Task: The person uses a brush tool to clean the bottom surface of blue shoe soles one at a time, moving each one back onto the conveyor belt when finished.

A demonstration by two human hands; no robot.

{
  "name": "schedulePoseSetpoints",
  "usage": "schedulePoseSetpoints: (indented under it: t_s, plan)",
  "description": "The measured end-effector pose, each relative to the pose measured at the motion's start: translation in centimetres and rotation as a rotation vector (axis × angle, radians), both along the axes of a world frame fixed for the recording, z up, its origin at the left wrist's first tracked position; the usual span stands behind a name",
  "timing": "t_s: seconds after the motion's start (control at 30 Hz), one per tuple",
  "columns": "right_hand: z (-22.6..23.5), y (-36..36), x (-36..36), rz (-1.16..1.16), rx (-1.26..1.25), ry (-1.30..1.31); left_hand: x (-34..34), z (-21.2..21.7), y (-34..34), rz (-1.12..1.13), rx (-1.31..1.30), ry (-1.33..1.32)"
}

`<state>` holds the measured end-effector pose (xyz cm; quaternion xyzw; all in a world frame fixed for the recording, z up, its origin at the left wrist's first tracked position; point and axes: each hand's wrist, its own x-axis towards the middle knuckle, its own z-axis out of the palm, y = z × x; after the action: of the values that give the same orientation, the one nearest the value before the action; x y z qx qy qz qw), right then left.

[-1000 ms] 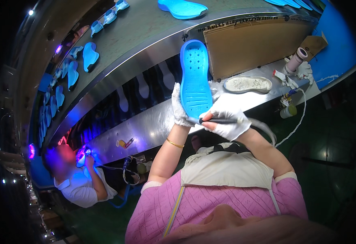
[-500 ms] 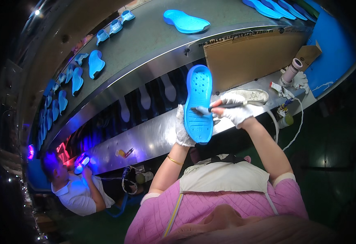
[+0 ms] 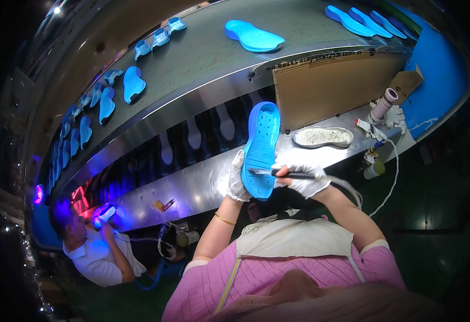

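Observation:
My left hand [image 3: 237, 180], in a white knit glove, grips the left edge of a bright blue shoe sole [image 3: 262, 142]. The sole is upright in the picture, its hollow inner face toward me, with small holes at the far end and grooves nearer the heel. In the white-gloved fingers of my right hand [image 3: 306, 183] is a brush [image 3: 291, 174] with a dark handle, its bare thumb and finger pinching it. The brush's tip lies against the grooved inside of the sole; its bristles are hard to make out.
A whitish sole [image 3: 323, 137] lies on the metal bench [image 3: 192, 185], beside a pink bottle [image 3: 383, 104] and a cardboard sheet [image 3: 342, 80]. Beyond runs a conveyor belt [image 3: 203, 40] bearing several blue soles [image 3: 254, 36]. At left a person [image 3: 95, 249] holds something under violet light.
The sole and both hands have come lower in the picture, nearer me. The brush has moved toward the sole's heel end. The whitish sole on the bench is now uncovered. Belt pieces appear slightly shifted right.

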<state>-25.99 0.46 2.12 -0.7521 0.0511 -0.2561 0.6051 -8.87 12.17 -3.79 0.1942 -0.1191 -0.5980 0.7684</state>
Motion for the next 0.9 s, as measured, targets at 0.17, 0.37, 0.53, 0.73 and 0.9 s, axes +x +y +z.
schedulePoseSetpoints:
  t_s: [0.17,0.37,0.53,0.73,0.9]
  plan:
    - [3.0,-3.1,0.0,-0.190,-0.440,-0.180,-1.0,1.6,0.2,-0.048,-0.036,-0.048]
    - [4.5,-2.1,-1.6,-0.031,-0.675,-0.091,0.2,4.8,0.0,0.122,0.040,-0.302]
    - [5.6,-3.0,-3.1,-0.262,-0.577,-0.260,4.2,11.9,-2.0,0.033,-0.280,-0.336]
    - [5.6,-1.8,-3.6,-0.287,-0.680,-0.292,12.9,18.9,-8.3,0.363,-0.270,0.095]
    - [5.2,-1.9,-4.6,-0.301,-0.748,-0.268,13.4,15.1,-7.7,0.528,0.007,-1.440]
